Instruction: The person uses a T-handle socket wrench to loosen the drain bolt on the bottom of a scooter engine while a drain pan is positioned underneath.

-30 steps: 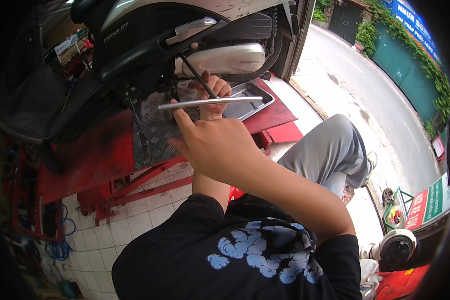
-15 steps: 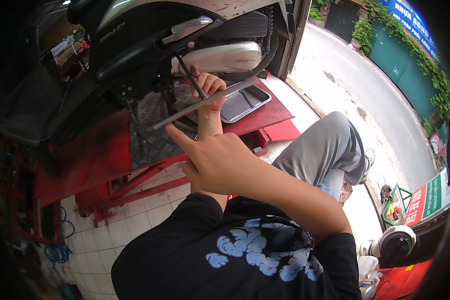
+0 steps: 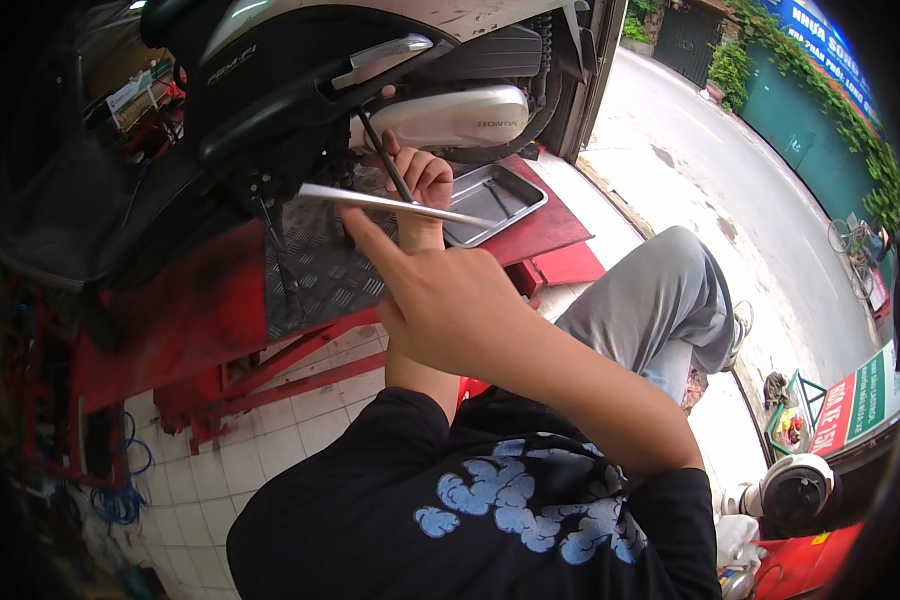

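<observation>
A T-handle wrench (image 3: 328, 193) reaches with its dark shaft to the underside of a scooter (image 3: 300, 100), beside the silver engine-side cover (image 3: 460, 118). What its tip meets is hidden. My left hand (image 3: 427, 180) is closed around the shaft just beyond the crossbar, thumb side up. Nearer to me, my right hand (image 3: 450, 305) has its index finger stretched out against the crossbar near its left end. Its other fingers curl under, mostly out of sight, and they do not wrap the bar.
The scooter stands on a red lift platform (image 3: 185, 315) with a dark tread plate (image 3: 320, 280). A grey metal tray (image 3: 520, 212) lies right of my left hand, with a dark rod-like item in it. A blue hose (image 3: 118, 505) coils on the tiled floor. A street runs at right.
The crossbar has turned clockwise: its left end swung away from me, its right end toward me. My right index finger moved along with the left end. My left hand stays at the shaft.
</observation>
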{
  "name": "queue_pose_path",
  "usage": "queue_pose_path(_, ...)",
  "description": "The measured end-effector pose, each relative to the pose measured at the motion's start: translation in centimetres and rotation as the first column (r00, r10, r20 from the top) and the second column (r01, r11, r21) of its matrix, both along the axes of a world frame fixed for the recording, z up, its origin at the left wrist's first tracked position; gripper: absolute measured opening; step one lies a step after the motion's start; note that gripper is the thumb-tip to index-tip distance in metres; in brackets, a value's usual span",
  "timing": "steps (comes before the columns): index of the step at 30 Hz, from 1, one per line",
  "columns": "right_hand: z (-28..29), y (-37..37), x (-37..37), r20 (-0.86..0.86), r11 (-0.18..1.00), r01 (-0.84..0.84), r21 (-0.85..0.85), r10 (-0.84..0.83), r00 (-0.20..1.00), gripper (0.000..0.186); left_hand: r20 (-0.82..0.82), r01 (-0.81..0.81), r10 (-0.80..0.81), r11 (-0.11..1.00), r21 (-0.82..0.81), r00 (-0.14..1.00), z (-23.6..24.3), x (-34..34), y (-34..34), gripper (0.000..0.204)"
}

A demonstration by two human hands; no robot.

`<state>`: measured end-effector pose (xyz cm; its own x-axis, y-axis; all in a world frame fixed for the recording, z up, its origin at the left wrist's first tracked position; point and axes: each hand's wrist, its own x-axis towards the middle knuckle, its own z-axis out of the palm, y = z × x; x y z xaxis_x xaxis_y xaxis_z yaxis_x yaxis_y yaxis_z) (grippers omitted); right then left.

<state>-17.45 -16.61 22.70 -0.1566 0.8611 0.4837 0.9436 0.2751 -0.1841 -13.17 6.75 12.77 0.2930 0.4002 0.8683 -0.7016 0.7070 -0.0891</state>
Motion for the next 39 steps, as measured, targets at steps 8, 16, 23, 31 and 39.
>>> queue_pose_path(8,-3.8,0.7,1.4,0.109,0.950,0.249,-0.190,-0.232,0.967,0.064,0.106,0.122,-0.129,0.990,0.068,0.986,-0.5,2.1,0.5,0.040)
queue_pose_path(16,0.7,0.5,1.9,-0.058,0.929,0.352,0.115,-0.347,0.936,0.067,0.076,0.100,-0.101,0.995,0.005,0.992,-1.6,1.8,1.7,0.042)
queue_pose_path(23,-5.1,1.0,0.6,0.074,0.968,0.018,-0.249,0.000,0.997,0.062,0.033,0.001,-0.002,0.999,0.032,0.999,-0.4,1.7,0.8,0.032)
queue_pose_path(31,-0.6,1.2,1.7,-0.149,0.920,0.388,-0.050,-0.391,0.908,0.065,0.050,0.018,-0.017,1.000,-0.016,0.999,-0.9,1.4,1.4,0.032)
queue_pose_path(39,-1.5,0.0,-0.8,-0.037,0.995,-0.091,-0.034,0.090,0.995,0.075,0.024,0.005,-0.003,0.999,-0.050,1.000,-0.6,0.8,1.0,0.034)
